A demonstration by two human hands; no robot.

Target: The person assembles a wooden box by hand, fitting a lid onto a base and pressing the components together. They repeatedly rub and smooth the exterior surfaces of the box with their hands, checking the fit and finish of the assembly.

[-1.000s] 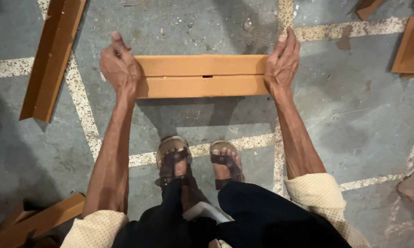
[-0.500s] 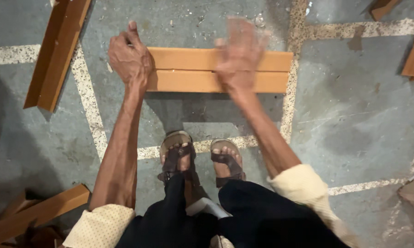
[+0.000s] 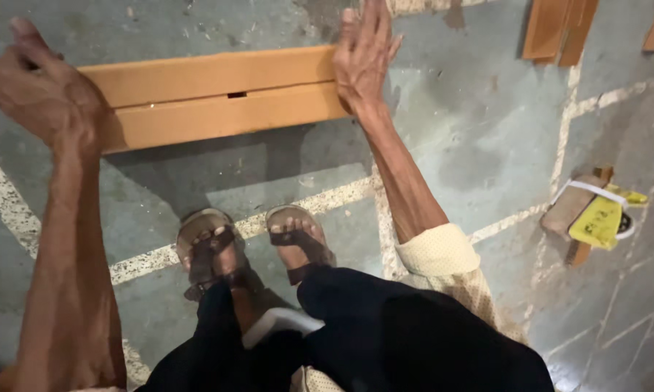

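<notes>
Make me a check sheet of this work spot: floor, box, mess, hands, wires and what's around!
Surface: grey stone floor with pale speckled lines.
Job's things: long flat brown carton lying on the floor.
Clutter: yellow-tagged bundle at right.
Grip: left hand on the carton's left end; right hand flat on its right end.
Cables: nothing seen.
Surroundings: brown pieces top right; sandalled feet below the carton.

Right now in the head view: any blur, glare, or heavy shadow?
Head view: left hand slightly motion-blurred, right hand sharper; a soft shadow falls on the floor below the cardboard box; no glare; arms stretched by wide-angle distortion near the frame's edges.
</notes>
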